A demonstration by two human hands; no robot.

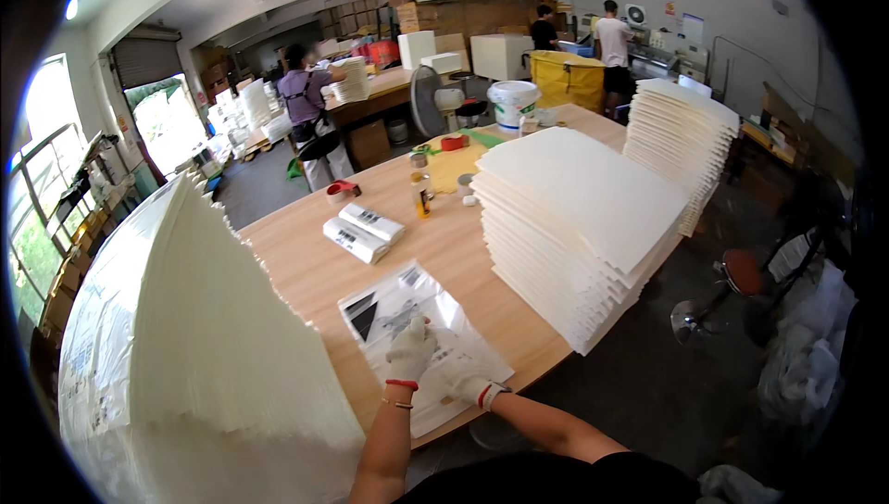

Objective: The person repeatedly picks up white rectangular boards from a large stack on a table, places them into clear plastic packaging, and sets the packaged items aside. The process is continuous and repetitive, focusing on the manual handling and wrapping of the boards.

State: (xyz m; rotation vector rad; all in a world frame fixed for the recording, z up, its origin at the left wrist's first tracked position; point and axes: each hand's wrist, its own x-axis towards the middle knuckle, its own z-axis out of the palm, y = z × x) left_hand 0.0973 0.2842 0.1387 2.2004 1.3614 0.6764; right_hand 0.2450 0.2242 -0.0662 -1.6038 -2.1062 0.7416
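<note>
A clear printed plastic bag (380, 305) lies flat at the near edge of the wooden table. My left hand (411, 350), in a white glove with a red cuff, is over its middle with the fingers curled closed on the film. My right hand (466, 384), gloved the same way, rests low on the bag near its right edge; its pale fingertips blend into the film. Just beyond the bag lie two white printed rolls (363, 233). To the right stands a tall stack of white foam sheets (583, 198).
A large plastic-wrapped stack of white sheets (213, 337) rises close on my left. Tape rolls (343, 191), a yellow bottle (421, 198) and a white bucket (512, 106) stand farther back. Another sheet stack (681, 133) is at the far right. Several people work beyond the table.
</note>
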